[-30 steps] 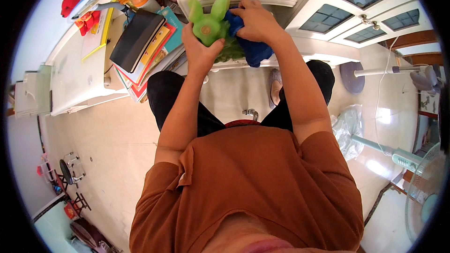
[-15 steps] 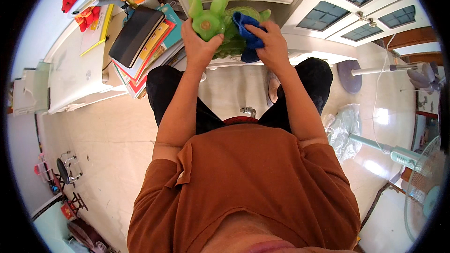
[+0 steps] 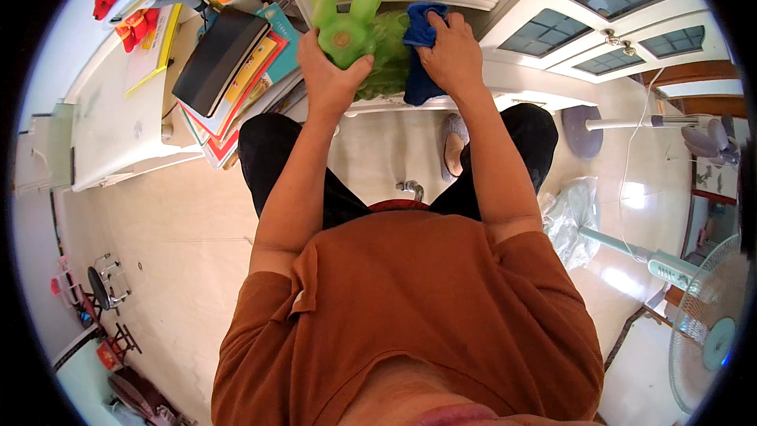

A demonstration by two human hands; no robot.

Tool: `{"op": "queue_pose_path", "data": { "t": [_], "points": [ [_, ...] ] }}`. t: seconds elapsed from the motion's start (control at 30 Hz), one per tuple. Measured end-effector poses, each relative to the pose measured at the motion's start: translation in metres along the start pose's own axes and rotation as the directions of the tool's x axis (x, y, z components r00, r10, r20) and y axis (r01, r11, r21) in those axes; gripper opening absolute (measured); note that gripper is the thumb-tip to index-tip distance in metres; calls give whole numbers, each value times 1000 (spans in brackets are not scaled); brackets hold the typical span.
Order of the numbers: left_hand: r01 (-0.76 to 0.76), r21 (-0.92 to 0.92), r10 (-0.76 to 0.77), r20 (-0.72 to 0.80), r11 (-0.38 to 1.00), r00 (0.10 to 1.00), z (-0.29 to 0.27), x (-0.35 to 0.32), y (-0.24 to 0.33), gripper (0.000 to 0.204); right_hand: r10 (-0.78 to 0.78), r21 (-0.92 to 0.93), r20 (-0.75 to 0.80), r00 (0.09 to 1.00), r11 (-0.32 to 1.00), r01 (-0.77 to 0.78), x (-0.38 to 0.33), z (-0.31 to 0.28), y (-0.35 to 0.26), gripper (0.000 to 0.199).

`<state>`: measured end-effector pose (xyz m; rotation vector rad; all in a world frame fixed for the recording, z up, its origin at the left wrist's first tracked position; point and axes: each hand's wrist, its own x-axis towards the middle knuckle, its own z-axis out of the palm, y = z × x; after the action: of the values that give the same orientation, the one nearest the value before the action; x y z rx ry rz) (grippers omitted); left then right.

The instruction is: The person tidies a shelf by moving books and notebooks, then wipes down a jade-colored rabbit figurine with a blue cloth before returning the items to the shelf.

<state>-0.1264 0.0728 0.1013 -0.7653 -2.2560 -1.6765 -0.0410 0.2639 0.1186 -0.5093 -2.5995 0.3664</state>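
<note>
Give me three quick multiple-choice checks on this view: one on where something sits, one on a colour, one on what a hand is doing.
1. Where does the stack of books topped by a black notebook lie?
A. On the white desk, left of the hands
B. On the floor by the fan
C. On the person's lap

2. What colour is the cloth under the right hand?
A. Red
B. Blue
C. White

3. What is the left hand doing?
A. Hanging free
B. Resting flat on the books
C. Gripping the green rabbit-eared plastic toy

Answers:
1 A, the stack rests on the white desk to the left.
2 B, blue fabric shows around the fingers.
3 C, the fingers close under the toy's round body.
</note>
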Motion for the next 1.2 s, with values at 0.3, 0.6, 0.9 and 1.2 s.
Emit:
{"op": "queue_pose_path", "data": {
  "t": [0.3,0.6,0.9,1.2],
  "points": [
    [20,-52,-21,-24,998,1000,1,-3,-1,79,30,19,-28,999,999,-29,-37,2,-8,47],
    [-3,-42,3,-19,999,1000,2,-1,-4,82,534,827,379,756,171,-535,-96,49,66,31],
    [-4,-32,5,21,999,1000,-2,3,-11,85,146,653,-274,951,754,73,1,-29,3,60],
    [82,-154,-74,53,985,996,-1,4,-9,88,-321,169,115,940,939,300,33,3,-8,44]
  ]
}}
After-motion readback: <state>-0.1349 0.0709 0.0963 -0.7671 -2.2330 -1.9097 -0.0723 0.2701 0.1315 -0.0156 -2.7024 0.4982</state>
